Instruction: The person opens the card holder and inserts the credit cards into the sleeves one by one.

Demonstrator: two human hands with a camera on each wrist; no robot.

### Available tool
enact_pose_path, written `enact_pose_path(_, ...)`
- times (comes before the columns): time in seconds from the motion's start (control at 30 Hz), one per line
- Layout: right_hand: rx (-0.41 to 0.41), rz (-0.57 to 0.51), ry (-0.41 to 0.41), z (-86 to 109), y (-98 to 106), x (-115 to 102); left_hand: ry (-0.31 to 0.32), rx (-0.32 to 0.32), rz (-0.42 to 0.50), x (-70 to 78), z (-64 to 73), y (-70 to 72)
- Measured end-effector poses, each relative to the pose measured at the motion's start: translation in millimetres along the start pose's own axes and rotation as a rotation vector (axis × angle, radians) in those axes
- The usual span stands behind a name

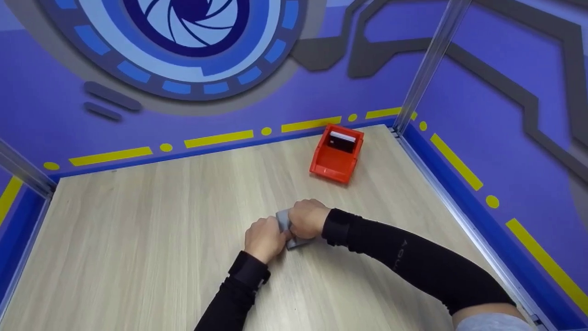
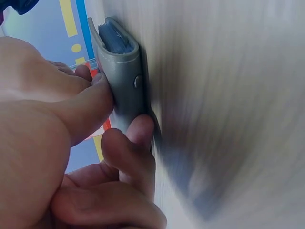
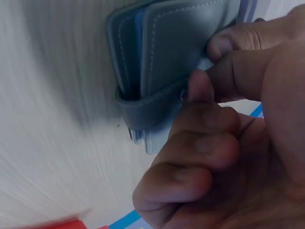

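Observation:
A grey card wallet (image 1: 283,220) with stitched edges is between both hands on the wooden table, partly covered by them in the head view. The left wrist view shows its rounded spine (image 2: 121,81), with a stack of sleeves between the covers. My left hand (image 1: 265,240) holds the wallet, thumb on one side and curled fingers at the lower edge. My right hand (image 1: 308,218) pinches at the end of the closing strap (image 3: 150,106), beside a small metal snap (image 3: 183,94). That strap lies across the covers; whether the snap is fastened is hidden by the fingers.
Beyond the right hand, a red open-front bin (image 1: 334,159) stands near the back wall, with a black-and-white item (image 1: 342,140) inside. Purple printed panels (image 1: 257,115) border the wooden table (image 1: 151,220) at the back and both sides.

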State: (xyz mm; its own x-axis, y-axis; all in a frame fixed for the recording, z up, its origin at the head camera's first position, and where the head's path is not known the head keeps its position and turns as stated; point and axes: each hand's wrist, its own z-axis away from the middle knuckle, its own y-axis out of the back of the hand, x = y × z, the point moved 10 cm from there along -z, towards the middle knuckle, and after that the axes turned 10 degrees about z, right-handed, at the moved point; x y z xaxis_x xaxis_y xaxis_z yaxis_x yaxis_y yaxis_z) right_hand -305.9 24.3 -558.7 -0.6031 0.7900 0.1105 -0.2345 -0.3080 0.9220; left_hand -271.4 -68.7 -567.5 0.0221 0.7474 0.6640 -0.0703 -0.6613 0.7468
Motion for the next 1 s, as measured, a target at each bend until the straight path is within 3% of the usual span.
enact_pose_path(0.27, -0.034, -0.003, 0.026, -1.6, -4, -3, -0.006, 0.006, 0.003, -1.4, 3.0, 0.9)
enact_pose_path(0.4, -0.011, -0.091, 0.025, 1.4, -9, 2, -0.018, 0.006, 0.003, -2.1, 4.5, 0.4)
enact_pose_path(0.53, 0.110, -0.201, 0.030, 6.1, -8, 9, -0.038, 0.016, -0.025, -0.9, 5.7, 2.8)
enact_pose_path(0.63, 0.301, -0.291, 0.010, 12.1, -4, 19, -0.047, 0.043, -0.047, 0.3, 6.7, 9.4)
enact_pose_path(0.77, 0.546, -0.349, -0.077, 27.8, -3, 42, -0.076, 0.113, -0.027, 1.0, 6.2, 23.2)
enact_pose_path(0.87, 0.582, -0.310, -0.148, 35.8, -12, 59, -0.107, 0.188, -0.027, -3.1, 5.1, 32.4)
enact_pose_path(1.0, 0.520, -0.270, -0.202, 36.4, -25, 73, -0.087, 0.240, -0.093, -17.8, 3.6, 36.0)
